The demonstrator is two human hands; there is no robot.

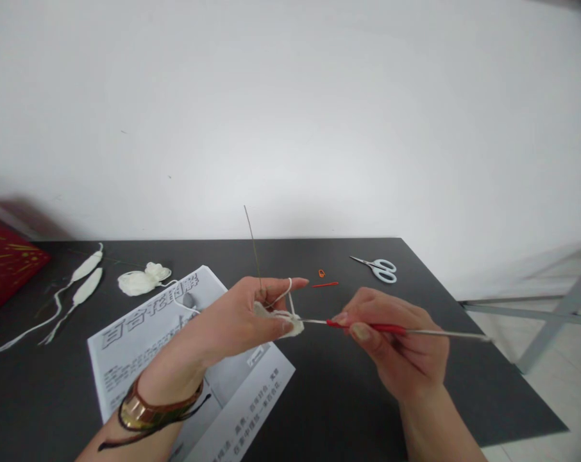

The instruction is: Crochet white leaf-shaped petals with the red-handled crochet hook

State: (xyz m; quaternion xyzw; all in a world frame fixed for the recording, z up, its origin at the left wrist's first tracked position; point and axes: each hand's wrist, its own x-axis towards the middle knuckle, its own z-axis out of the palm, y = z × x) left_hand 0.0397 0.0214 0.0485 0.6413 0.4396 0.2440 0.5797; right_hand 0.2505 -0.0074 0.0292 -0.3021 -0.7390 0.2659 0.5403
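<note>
Nearest: bracelet (143, 410) on the left wrist. Printed sheet (141, 353) lies askew on the table (329, 398), partly under the left forearm; probably put there so it can be read while both hands are busy. Can't tell if it's one page or several.

Right hand (396, 333): thumb and fingers closed pencil-style on the red grip of a metal hook (389, 329), bare shaft sticking out to the right. Looks like a grip for fine tip control. The hook's left end meets the white yarn piece (295, 328); tip itself hidden.

Left hand (254, 314): thumb and fingers pinched on that piece, just above the table and left of the hook, presumably to steady it against the hook. Index finger extended right with a yarn strand (290, 295) over it, likely to keep tension. Thin wire (252, 237) sticks up from this hand; how it joins the piece is unclear.

Farther back, right of the left hand: red needle-like stick (326, 284), small orange clip (322, 273) just beyond. Scissors (379, 269) farther right, blades pointing left, apart from the yarn.

Far left: white yarn bundle (139, 281), strand trailing over the sheet; two white petal-shaped pieces (87, 287) with long tails; red box (6, 269) at the edge. Wall (290, 115) behind.
</note>
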